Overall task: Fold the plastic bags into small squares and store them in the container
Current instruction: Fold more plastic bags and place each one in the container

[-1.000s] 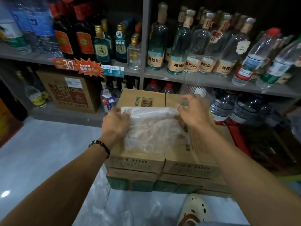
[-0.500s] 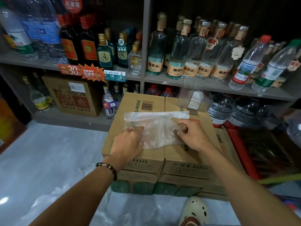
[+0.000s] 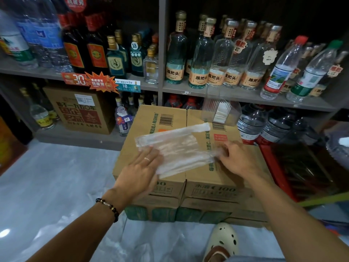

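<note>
A clear plastic bag (image 3: 179, 148) lies flattened as a long strip across the top of the cardboard boxes (image 3: 198, 184). My left hand (image 3: 139, 171) presses flat on the bag's near left part, fingers straight. My right hand (image 3: 238, 159) is at the bag's right end, and its curled fingertips pinch the crumpled edge there. A clear plastic container (image 3: 221, 112) with folded white bags inside stands at the far right corner of the box top, just beyond the bag.
Shelves of glass bottles (image 3: 200, 59) and water bottles (image 3: 281, 69) rise right behind the boxes. A brown carton (image 3: 79, 108) sits on the low shelf at left. Loose clear plastic (image 3: 105, 241) lies on the grey floor near my shoe (image 3: 222, 241). A red crate (image 3: 294, 167) is at right.
The bag was held up by both hands, then laid on the box. It now lies folded into a narrower, flatter strip, with my left hand smoothing it and my right hand at its right end.
</note>
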Tool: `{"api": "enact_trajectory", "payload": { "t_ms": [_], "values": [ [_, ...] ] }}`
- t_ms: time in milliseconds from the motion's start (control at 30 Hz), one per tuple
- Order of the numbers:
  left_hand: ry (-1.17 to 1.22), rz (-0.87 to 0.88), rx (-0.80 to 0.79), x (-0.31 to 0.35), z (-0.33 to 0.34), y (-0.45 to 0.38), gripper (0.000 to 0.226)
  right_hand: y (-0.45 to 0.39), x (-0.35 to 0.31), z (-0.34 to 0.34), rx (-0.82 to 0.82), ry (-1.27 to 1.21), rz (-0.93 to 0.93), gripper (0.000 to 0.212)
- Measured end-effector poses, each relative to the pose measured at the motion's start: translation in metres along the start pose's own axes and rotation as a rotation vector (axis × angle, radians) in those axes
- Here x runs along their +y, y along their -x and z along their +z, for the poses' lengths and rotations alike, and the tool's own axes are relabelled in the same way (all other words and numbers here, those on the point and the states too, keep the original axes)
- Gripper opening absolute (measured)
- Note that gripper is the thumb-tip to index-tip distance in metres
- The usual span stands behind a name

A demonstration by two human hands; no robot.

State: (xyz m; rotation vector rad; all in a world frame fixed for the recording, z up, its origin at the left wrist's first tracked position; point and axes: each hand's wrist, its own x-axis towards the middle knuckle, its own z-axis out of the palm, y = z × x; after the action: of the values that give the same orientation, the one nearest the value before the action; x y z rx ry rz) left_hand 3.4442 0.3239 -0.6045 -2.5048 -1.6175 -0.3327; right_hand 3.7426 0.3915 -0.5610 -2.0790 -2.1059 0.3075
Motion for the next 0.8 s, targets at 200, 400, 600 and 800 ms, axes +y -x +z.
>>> {"api": "enact_trajectory", "payload": {
  "t_ms": [200,400,600,800],
  "values": [
    [-0.115,0.067,-0.195,0.007,0.017,0.006,0.068,0.030,-0.038,-0.016,-0.181,-0.049,-0.285,0.073],
    [-0.147,0.076,-0.206,0.006,0.018,0.010,0.071,0.050,-0.088,0.037,-0.317,0.188,-0.567,0.063],
    [-0.119,0.105,-0.277,0.003,0.016,0.012,0.065,0.029,-0.040,0.044,-0.310,0.298,-0.432,0.067],
    [0.152,0.002,-0.377,0.011,-0.006,0.002,0.077,0.030,-0.025,0.017,-0.199,0.122,-0.348,0.073]
  ]
}}
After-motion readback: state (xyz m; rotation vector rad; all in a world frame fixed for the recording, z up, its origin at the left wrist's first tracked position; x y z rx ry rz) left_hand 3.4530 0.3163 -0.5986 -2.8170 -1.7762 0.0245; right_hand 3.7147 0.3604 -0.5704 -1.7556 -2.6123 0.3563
